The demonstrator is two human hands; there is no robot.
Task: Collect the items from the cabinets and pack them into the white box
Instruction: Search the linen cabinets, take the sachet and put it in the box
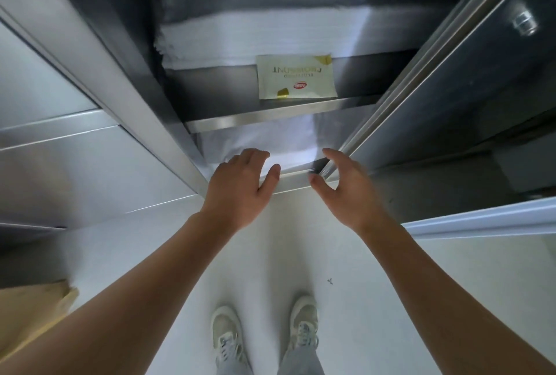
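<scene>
A pale croissant packet (pixel 296 76) lies flat on the middle steel shelf (pixel 270 120) of an open cabinet. Behind it sits a stack of white paper or cloth (pixel 255 40). On the bottom level lies more white material (pixel 285 145). My left hand (pixel 240 185) hovers at the cabinet's bottom front edge, fingers apart and curled, holding nothing. My right hand (pixel 343 191) is beside it at the lower corner of the open door (pixel 451 88), fingers spread, empty. The white box is not in view.
The steel door stands open on the right with a round knob (pixel 525 23). Closed steel cabinet fronts (pixel 60 139) run along the left. A brown paper bag (pixel 30 314) sits at lower left. My shoes (pixel 264 335) stand on the white floor.
</scene>
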